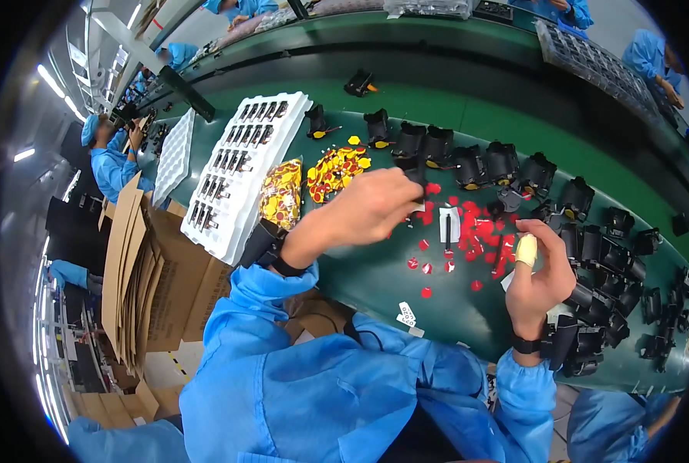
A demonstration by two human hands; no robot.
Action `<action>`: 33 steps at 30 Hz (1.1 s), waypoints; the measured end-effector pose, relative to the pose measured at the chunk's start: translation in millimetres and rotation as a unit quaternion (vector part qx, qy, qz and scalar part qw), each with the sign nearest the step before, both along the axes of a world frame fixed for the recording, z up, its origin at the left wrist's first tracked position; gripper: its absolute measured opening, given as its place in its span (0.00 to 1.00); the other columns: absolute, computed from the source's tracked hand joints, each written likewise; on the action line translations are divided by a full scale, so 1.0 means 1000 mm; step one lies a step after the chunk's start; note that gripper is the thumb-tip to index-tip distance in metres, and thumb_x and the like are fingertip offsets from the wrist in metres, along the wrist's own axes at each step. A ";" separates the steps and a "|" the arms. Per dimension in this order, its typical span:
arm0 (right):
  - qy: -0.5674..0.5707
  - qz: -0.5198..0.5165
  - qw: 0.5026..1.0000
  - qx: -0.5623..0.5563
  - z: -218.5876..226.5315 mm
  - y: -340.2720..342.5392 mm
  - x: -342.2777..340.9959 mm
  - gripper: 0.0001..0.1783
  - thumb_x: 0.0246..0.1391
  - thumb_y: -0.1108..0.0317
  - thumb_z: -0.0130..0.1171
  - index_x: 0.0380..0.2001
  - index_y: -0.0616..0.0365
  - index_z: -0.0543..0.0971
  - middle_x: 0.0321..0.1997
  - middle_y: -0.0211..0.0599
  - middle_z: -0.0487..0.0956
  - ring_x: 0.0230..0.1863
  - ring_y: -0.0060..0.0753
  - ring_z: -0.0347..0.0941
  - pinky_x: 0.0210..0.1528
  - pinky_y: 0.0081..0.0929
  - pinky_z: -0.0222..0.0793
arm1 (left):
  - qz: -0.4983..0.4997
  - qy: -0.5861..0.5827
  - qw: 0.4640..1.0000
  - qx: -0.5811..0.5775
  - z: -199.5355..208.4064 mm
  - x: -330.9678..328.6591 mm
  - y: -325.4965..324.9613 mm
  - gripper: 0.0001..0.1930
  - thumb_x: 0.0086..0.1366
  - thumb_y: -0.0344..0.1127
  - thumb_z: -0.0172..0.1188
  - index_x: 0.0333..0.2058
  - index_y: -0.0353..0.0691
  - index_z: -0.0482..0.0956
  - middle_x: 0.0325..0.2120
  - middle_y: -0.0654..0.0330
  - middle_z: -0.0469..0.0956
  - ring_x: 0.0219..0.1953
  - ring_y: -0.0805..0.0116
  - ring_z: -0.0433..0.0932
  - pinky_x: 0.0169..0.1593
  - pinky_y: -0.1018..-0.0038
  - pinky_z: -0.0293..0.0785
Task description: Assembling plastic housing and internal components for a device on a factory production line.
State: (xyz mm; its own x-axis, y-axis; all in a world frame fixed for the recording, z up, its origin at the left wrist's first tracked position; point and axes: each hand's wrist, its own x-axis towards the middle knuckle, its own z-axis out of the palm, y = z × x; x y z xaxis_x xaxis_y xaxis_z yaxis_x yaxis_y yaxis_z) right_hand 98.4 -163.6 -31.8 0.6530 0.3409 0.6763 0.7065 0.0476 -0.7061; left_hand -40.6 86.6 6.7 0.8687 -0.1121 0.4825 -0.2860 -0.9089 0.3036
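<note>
My left hand (377,205) reaches over the table with its fingers pinched together beside a narrow black piece (419,171). What the fingertips hold is hidden. Loose red discs (479,228) are scattered just right of this hand, around a small white sheet with a black strip (449,226). My right hand (541,272) is curled, its thumb in a yellow finger cot (526,251) and close to the index fingertip. Near these fingertips is a red strip (503,256); whether they touch it is unclear. Black plastic housings (503,162) stand in a row beyond both hands.
At left, a white tray (226,220) carries rows of small black parts. A bag (281,193) and a loose heap (337,171) of yellow and red pieces lie beside it. More black housings (603,289) crowd the right side. Cardboard sheets (140,285) stand at the left; co-workers sit farther off.
</note>
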 end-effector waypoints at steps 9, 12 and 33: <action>0.117 0.028 0.992 0.044 0.000 0.001 0.001 0.11 0.50 0.84 0.53 0.39 0.69 0.78 0.35 0.41 0.82 0.36 0.30 0.81 0.42 0.24 0.76 | 0.116 0.077 0.990 -0.036 -0.006 -0.029 0.031 0.13 0.58 0.27 0.64 0.42 0.33 0.78 0.33 0.49 0.78 0.38 0.48 0.77 0.42 0.61 0.73; 0.145 0.029 0.987 0.068 0.004 -0.001 0.005 0.11 0.50 0.85 0.52 0.38 0.69 0.78 0.34 0.39 0.81 0.34 0.27 0.80 0.38 0.21 0.75 | 0.103 0.082 0.991 -0.025 -0.006 -0.018 0.030 0.12 0.58 0.28 0.64 0.41 0.32 0.78 0.34 0.47 0.79 0.39 0.47 0.78 0.43 0.61 0.73; 0.301 0.006 0.938 0.172 -0.021 -0.120 -0.071 0.09 0.57 0.70 0.55 0.34 0.67 0.74 0.23 0.43 0.75 0.21 0.33 0.72 0.22 0.25 0.68 | 0.184 0.147 0.967 0.096 0.002 0.020 0.139 0.10 0.52 0.29 0.62 0.35 0.35 0.82 0.29 0.44 0.81 0.34 0.42 0.79 0.38 0.56 0.74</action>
